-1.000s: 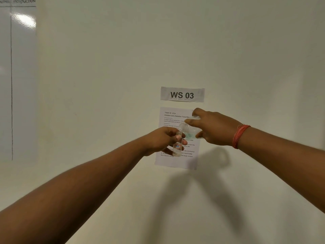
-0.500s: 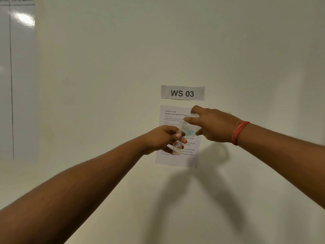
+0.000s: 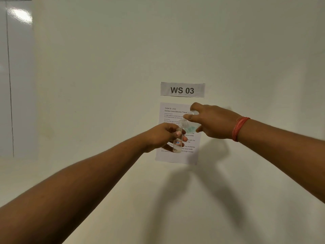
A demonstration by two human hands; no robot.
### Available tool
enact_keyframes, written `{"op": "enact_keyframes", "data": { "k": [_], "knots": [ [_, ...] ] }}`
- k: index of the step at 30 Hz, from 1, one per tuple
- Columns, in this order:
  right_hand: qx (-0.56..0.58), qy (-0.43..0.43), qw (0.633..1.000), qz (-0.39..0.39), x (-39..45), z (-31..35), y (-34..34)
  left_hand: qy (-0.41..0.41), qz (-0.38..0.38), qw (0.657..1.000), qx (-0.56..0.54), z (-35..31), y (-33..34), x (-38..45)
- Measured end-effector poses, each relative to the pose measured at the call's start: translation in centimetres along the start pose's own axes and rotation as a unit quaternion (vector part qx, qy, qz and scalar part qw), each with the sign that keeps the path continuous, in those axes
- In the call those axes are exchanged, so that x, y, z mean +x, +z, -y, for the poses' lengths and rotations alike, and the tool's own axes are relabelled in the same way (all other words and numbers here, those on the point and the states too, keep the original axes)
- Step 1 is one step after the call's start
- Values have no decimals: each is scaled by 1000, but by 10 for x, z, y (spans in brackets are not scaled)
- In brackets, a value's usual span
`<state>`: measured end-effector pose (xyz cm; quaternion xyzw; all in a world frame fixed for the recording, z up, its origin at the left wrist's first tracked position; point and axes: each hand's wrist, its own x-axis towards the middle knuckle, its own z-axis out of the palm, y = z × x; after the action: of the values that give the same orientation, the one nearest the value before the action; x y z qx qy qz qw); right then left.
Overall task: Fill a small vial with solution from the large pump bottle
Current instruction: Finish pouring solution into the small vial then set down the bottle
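wall (image 3: 123,67): plain off-white, fills pretty much the whole view, both arms stretched out in front of it
whiteboard (image 3: 15,76): glossy panel at the far left edge with a thin dark line down it and a light glare near the top
instruction sheet (image 3: 175,157): white printed page stuck on the wall, mostly behind the hands, text too small to read fully
WS 03 label (image 3: 182,90): paper strip just above the sheet
right hand (image 3: 212,122): clamped around a large clear bottle (image 3: 190,126), tipped sideways so its ribbed open neck (image 3: 182,123) points left and down, right over the vial's top
left hand (image 3: 161,138): fingers closed on a small vial (image 3: 177,143), held roughly upright just below that neck
vial: clear, little red-bordered label on it, looks like some clear liquid inside but can't tell how much
red thread band (image 3: 239,128): wrapped round the right wrist
gap between neck and vial mouth: can't tell if they're touching, too blurry there
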<state>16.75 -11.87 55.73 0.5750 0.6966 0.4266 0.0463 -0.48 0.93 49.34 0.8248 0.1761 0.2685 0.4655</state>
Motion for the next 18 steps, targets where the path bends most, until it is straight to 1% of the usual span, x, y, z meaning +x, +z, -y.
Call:
{"op": "enact_keyframes", "data": {
  "k": [18],
  "knots": [
    [-7,-8,1000,-4,1,-3,8,-4,0,1000,0,1,2,1]
  ]
}}
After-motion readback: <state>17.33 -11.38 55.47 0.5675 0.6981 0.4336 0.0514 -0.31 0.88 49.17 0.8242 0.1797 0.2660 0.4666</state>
